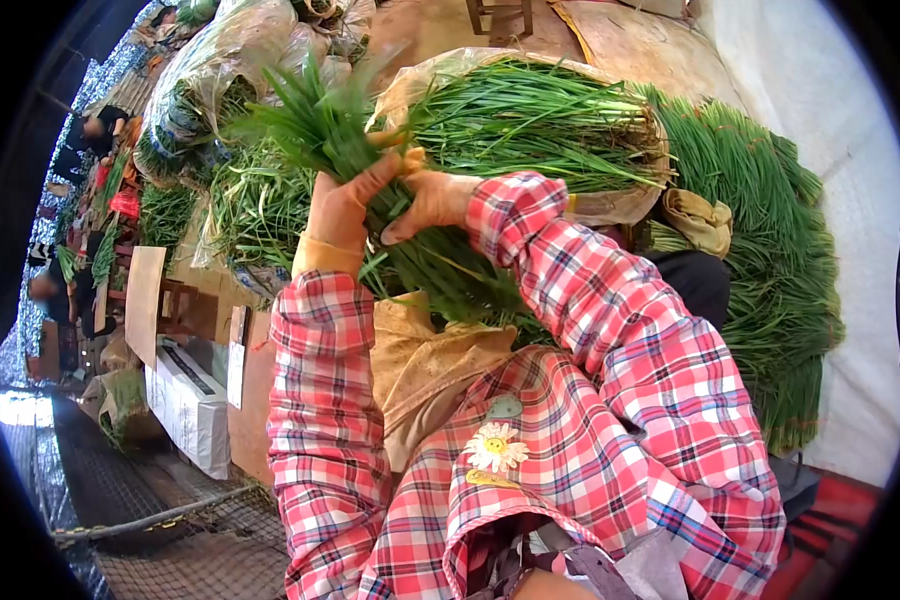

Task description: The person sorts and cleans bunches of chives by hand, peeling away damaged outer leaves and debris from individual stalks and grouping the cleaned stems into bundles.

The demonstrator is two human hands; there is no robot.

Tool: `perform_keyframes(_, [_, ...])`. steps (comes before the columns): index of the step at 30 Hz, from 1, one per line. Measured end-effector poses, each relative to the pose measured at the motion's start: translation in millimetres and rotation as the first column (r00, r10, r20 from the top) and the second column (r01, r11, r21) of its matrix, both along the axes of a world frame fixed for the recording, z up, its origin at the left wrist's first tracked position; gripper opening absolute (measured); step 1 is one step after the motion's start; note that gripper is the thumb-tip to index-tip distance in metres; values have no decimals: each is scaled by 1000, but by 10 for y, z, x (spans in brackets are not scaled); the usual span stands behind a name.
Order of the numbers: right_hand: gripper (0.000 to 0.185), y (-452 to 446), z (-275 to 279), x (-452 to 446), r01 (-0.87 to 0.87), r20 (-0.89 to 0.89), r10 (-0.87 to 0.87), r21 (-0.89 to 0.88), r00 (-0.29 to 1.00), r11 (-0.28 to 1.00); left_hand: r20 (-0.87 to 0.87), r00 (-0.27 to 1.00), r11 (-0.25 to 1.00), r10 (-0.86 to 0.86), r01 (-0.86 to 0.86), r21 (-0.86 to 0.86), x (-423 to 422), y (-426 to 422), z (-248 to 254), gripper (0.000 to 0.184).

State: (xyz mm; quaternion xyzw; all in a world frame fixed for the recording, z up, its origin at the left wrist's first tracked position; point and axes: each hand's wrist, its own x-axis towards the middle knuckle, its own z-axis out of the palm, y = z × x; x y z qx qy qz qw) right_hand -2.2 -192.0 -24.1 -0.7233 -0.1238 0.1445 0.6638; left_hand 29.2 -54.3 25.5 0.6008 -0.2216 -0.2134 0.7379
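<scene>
A plaid shirt (580, 405) fills below the grip; left hand (352, 205) and right hand (435, 198) clasp a chive bunch (342, 142). Rightward, a plastic bag (615, 207) holds chives (530, 120).

Rightward obstacle: bagged greens (530, 125)

The bunch of greens (338, 145) blurs at its tips, its middle partly hidden by the left hand (345, 208) and right hand (432, 202). Above the bunch, the top edge crops a wooden stool (503, 11); below, the bottom edge cuts a plaid shirt (560, 425); far left, a person (73, 162) is too small to read.
</scene>
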Motion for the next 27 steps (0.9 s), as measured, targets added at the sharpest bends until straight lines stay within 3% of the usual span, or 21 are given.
perform_keyframes(2, [71, -212, -100, -2, 19, -23, -20, -29, 1000, 999, -58, 998, 997, 34, -38, -65, 32, 87, -17, 37])
perform_keyframes(3, [78, -290, -209, -76, 46, 31, -55, 246, 998, 968, -114, 991, 989, 69, -84, -126, 54, 138, -15, 35])
perform_keyframes(4, [81, -349, -282, -156, 84, 170, -125, 231, 977, 969, -86, 988, 981, 130, -141, -136, 71, 169, -12, 30])
perform_keyframes(6, [78, -234, -333, -460, 162, 170, -189, 158, 967, 974, -136, 982, 963, 128, -156, -221, 96, 167, -26, 28])
perform_keyframes(7, [74, -133, -296, -564, 143, 145, -142, 1, 979, 990, -138, 983, 965, 123, -151, -215, 97, 156, 1, 28])
perform_keyframes(8, [60, 22, -618, -543, 346, 234, -321, -76, 918, 935, -101, 984, 964, 143, -162, -211, 85, 142, 66, 26])
perform_keyframes(10, [49, -13, -1132, -494, 496, 212, -449, -368, 868, 786, -80, 977, 937, 196, -211, -280, 65, 146, 261, 21])
perform_keyframes(12, [43, -203, -1348, -549, 408, 210, -350, -450, 913, 794, -59, 969, 931, 240, -247, -269, 77, 258, 396, 18])
perform_keyframes(14, [42, -278, -1456, -571, 400, 149, -374, -428, 916, 810, -59, 962, 932, 265, -272, -241, 123, 317, 327, 17])
perform_keyframes(16, [44, -458, -1506, -517, 310, -232, -329, -114, 915, 944, -52, 959, 933, 278, -283, -222, 146, 308, 299, 17])
perform_keyframes(17, [43, -488, -1748, -489, 431, -221, -444, -106, 868, 896, -59, 947, 925, 316, -321, -204, 143, 307, 300, 17])
perform_keyframes(18, [38, -605, -1913, -486, 350, -207, -363, -96, 908, 932, -69, 933, 914, 354, -361, -185, 133, 320, 286, 16])
perform_keyframes(20, [35, -621, -2300, -487, 549, -513, -441, 72, 736, 833, -44, 936, 920, 349, -351, -173, 161, 338, 269, 16])
perform_keyframes(21, [35, -606, -2234, -568, 549, -513, -441, 71, 736, 833, -26, 941, 928, 338, -338, -154, 171, 342, 250, 16])
perform_keyframes(23, [39, -611, -1903, -752, 578, -580, -327, 319, 746, 751, -29, 947, 931, 319, -319, -179, 241, 382, 259, 16])
perform_keyframes(24, [39, -632, -1851, -775, 577, -579, -328, 318, 746, 752, -34, 952, 931, 303, -304, -203, 285, 422, 266, 16])
perform_keyframes(27, [47, -647, -1720, -800, 435, -430, -198, 567, 881, 699, -82, 919, 899, 385, -394, -190, 358, 533, 303, 18])
